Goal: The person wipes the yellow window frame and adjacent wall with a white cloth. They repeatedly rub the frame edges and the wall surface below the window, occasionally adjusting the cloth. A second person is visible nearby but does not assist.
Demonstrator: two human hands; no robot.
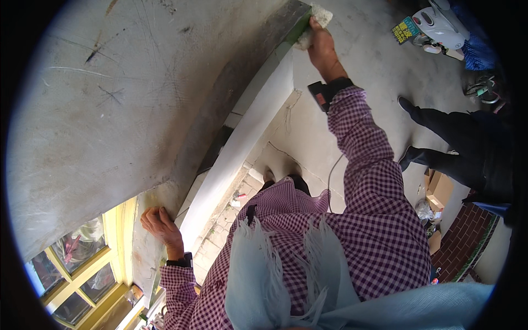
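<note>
My right hand (323, 49) reaches out at the top, closed on a crumpled white rag (321, 15). The rag bulges out on both sides of the fingers and presses against the green-tiled end of a long tiled ledge (264, 80). At the lower left, my left hand (163, 226) leans on the grey wall (121, 110) beside the ledge and near a yellow window frame. Its fingers are bent and hold nothing I can see. Black bands circle both wrists.
The yellow-framed window (113, 236) is at the lower left. A person in dark trousers (448, 118) stands at the right. Beyond are a white scooter (440, 25) and cardboard boxes (438, 190). A thin cable (330, 179) hangs beside my right sleeve, over the concrete floor (322, 132).
</note>
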